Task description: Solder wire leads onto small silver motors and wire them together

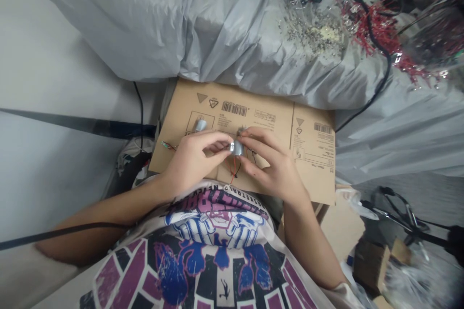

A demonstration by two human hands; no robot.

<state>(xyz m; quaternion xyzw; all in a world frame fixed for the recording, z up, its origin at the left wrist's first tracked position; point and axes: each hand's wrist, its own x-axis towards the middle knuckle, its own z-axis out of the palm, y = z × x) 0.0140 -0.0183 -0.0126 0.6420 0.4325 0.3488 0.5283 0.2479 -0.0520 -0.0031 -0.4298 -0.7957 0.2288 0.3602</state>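
A grey sheet hangs along the far side of your cardboard. Above it, your left hand and right hand pinch a grey cylinder from opposite sides; another cylinder lies beyond your left, and thin wires trail below the held one.

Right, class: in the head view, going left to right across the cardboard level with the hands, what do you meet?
Wire ends, left hand, held cylinder, right hand.
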